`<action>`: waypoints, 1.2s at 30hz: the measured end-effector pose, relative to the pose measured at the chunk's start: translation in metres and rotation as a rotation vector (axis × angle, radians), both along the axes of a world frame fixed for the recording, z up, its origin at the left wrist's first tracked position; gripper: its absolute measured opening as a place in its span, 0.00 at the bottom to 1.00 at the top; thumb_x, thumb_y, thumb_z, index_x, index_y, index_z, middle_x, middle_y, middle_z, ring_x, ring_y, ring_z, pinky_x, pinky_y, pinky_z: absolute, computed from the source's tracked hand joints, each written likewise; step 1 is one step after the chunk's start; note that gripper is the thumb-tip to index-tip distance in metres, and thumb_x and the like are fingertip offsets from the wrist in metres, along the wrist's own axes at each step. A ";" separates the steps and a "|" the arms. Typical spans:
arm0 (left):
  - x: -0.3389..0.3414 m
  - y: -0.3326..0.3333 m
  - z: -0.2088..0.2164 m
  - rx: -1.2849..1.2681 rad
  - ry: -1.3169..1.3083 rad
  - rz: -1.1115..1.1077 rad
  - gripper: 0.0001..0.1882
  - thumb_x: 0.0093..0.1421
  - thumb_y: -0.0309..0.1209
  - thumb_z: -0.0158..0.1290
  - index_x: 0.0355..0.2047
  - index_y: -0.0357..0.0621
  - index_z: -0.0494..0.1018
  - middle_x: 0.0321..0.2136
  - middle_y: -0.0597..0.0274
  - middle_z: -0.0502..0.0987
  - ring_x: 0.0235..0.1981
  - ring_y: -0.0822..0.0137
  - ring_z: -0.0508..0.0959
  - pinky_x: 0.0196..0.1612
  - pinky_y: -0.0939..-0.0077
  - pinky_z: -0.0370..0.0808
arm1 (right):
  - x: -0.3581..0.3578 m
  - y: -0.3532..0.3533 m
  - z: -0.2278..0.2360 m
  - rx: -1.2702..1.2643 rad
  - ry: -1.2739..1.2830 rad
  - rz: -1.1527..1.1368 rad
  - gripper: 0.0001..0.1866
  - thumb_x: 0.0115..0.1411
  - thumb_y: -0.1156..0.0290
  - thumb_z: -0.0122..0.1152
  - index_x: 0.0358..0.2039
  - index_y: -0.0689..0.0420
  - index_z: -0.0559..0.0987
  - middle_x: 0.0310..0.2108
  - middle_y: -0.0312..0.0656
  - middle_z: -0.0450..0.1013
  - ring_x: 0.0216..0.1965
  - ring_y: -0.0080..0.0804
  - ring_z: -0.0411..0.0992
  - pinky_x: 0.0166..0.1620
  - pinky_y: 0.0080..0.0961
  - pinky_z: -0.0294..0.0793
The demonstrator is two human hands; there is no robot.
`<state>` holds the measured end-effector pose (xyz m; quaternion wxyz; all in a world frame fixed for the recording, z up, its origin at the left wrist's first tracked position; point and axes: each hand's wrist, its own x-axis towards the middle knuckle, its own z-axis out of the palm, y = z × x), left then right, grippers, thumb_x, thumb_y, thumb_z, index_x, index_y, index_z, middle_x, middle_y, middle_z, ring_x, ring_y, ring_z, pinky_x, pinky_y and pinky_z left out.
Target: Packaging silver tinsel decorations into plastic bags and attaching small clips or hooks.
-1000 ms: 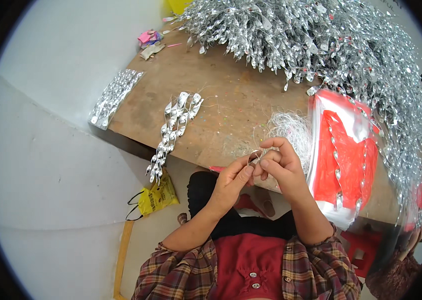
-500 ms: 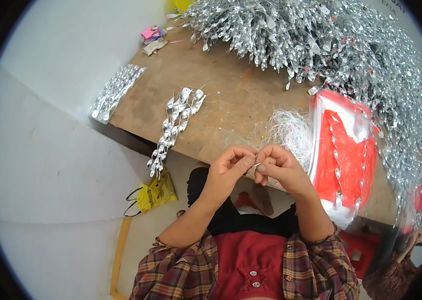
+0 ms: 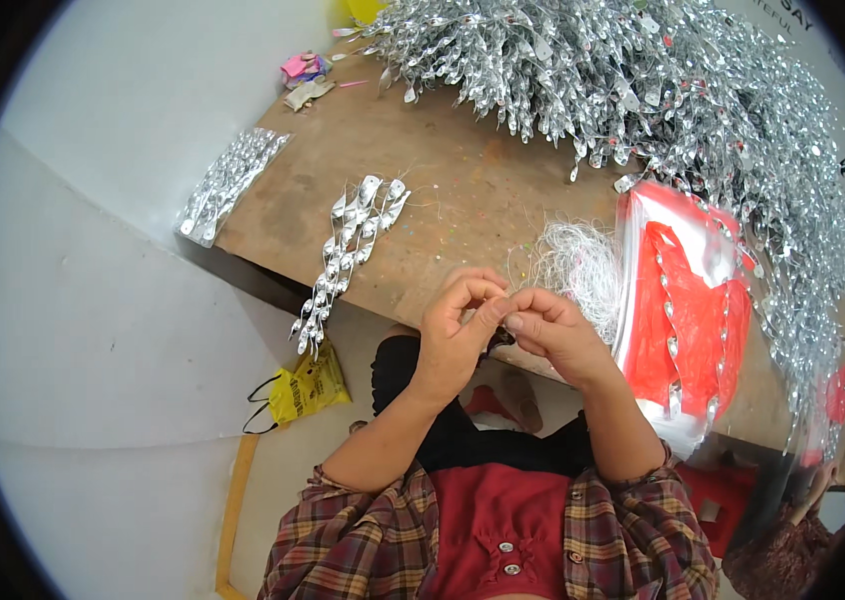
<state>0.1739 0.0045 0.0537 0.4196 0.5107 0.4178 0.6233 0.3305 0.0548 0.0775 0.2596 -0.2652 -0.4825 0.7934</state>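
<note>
My left hand (image 3: pixel 460 330) and my right hand (image 3: pixel 561 332) meet above the table's near edge, thumbs and forefingers pinched and touching each other. Whatever lies between the fingertips is hidden or too thin to name. Just beyond my right hand is a loose tangle of white thread (image 3: pixel 577 268). Left of my hands, a bunch of twisted silver spiral strips (image 3: pixel 351 240) lies on the table, its lower ends hanging over the edge.
A big heap of silver spiral strips (image 3: pixel 583 70) covers the far right of the brown table (image 3: pixel 423 250). Clear bags with a red sheet (image 3: pixel 693 310) lie at right. A packed silver bundle (image 3: pixel 233 185) sits at the left corner. On the floor is a yellow bag (image 3: pixel 311 388).
A thin pale piece showed between my fingertips before and is now out of sight. My fingers have drawn closer together, and my right hand has shifted slightly left.
</note>
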 end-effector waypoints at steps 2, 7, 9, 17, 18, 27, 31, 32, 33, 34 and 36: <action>0.009 -0.005 -0.003 -0.109 -0.278 -0.036 0.13 0.59 0.27 0.54 0.43 0.38 0.67 0.39 0.62 0.70 0.36 0.75 0.70 0.41 0.80 0.69 | 0.000 0.002 -0.004 -0.007 0.015 -0.053 0.08 0.61 0.68 0.55 0.38 0.58 0.73 0.20 0.25 0.60 0.20 0.13 0.54 0.23 0.12 0.53; 0.016 -0.008 -0.030 -0.137 -0.199 -0.126 0.14 0.60 0.27 0.53 0.44 0.39 0.66 0.38 0.65 0.70 0.39 0.76 0.70 0.45 0.81 0.68 | 0.001 0.008 0.007 -0.017 0.039 -0.142 0.05 0.60 0.71 0.55 0.34 0.57 0.72 0.20 0.28 0.63 0.18 0.12 0.56 0.19 0.11 0.52; 0.007 -0.004 -0.034 -0.188 -0.260 -0.262 0.12 0.60 0.27 0.53 0.43 0.39 0.67 0.35 0.69 0.71 0.37 0.79 0.70 0.42 0.84 0.68 | 0.007 0.011 0.010 -0.014 0.041 -0.152 0.05 0.60 0.71 0.55 0.34 0.57 0.72 0.20 0.29 0.63 0.18 0.13 0.57 0.19 0.11 0.53; -0.012 0.004 0.006 -0.311 -0.042 -0.258 0.09 0.61 0.28 0.50 0.41 0.38 0.71 0.36 0.63 0.76 0.35 0.76 0.74 0.40 0.82 0.70 | 0.028 0.029 -0.009 -0.115 0.184 -0.248 0.05 0.61 0.70 0.54 0.34 0.57 0.73 0.17 0.33 0.67 0.16 0.18 0.61 0.22 0.14 0.60; -0.011 0.004 0.007 -0.334 -0.077 -0.255 0.10 0.61 0.28 0.51 0.41 0.36 0.72 0.35 0.61 0.77 0.36 0.76 0.75 0.40 0.82 0.71 | 0.031 0.031 -0.013 -0.112 0.181 -0.258 0.05 0.61 0.70 0.54 0.34 0.57 0.73 0.17 0.33 0.67 0.16 0.18 0.61 0.22 0.14 0.60; -0.016 -0.002 0.000 -0.355 -0.101 -0.179 0.10 0.60 0.28 0.52 0.40 0.35 0.73 0.34 0.59 0.78 0.36 0.74 0.76 0.42 0.81 0.72 | 0.037 0.040 -0.027 -0.107 0.243 -0.242 0.05 0.61 0.70 0.54 0.35 0.57 0.74 0.24 0.39 0.75 0.22 0.22 0.71 0.30 0.16 0.69; -0.020 -0.005 -0.002 -0.373 -0.121 -0.134 0.10 0.59 0.28 0.52 0.39 0.35 0.73 0.33 0.59 0.78 0.36 0.73 0.76 0.42 0.80 0.72 | 0.042 0.045 -0.032 -0.125 0.299 -0.264 0.05 0.61 0.70 0.54 0.35 0.56 0.74 0.24 0.38 0.75 0.22 0.22 0.71 0.30 0.16 0.70; -0.023 -0.006 -0.004 -0.372 -0.123 -0.138 0.10 0.59 0.28 0.52 0.39 0.35 0.73 0.33 0.59 0.78 0.36 0.73 0.76 0.42 0.80 0.72 | 0.043 0.046 -0.032 -0.145 0.326 -0.272 0.05 0.61 0.70 0.54 0.35 0.56 0.74 0.25 0.38 0.75 0.22 0.22 0.71 0.30 0.16 0.70; -0.026 -0.007 -0.006 -0.410 -0.103 -0.129 0.10 0.59 0.28 0.52 0.39 0.35 0.73 0.33 0.59 0.78 0.35 0.73 0.76 0.42 0.80 0.72 | 0.043 0.047 -0.032 -0.142 0.324 -0.275 0.05 0.61 0.70 0.54 0.35 0.56 0.74 0.25 0.38 0.75 0.22 0.22 0.71 0.30 0.16 0.70; -0.028 -0.008 -0.009 -0.449 -0.082 -0.118 0.10 0.59 0.28 0.52 0.39 0.35 0.73 0.33 0.59 0.78 0.35 0.73 0.76 0.42 0.80 0.72 | 0.042 0.047 -0.033 -0.142 0.319 -0.272 0.05 0.61 0.70 0.54 0.35 0.56 0.74 0.25 0.37 0.75 0.22 0.22 0.71 0.30 0.16 0.70; -0.027 -0.010 -0.011 -0.430 -0.117 -0.136 0.10 0.59 0.28 0.53 0.39 0.35 0.73 0.32 0.59 0.78 0.35 0.73 0.76 0.42 0.80 0.72 | 0.040 0.047 -0.034 -0.144 0.313 -0.266 0.05 0.61 0.70 0.54 0.35 0.56 0.74 0.25 0.37 0.75 0.22 0.22 0.71 0.30 0.16 0.70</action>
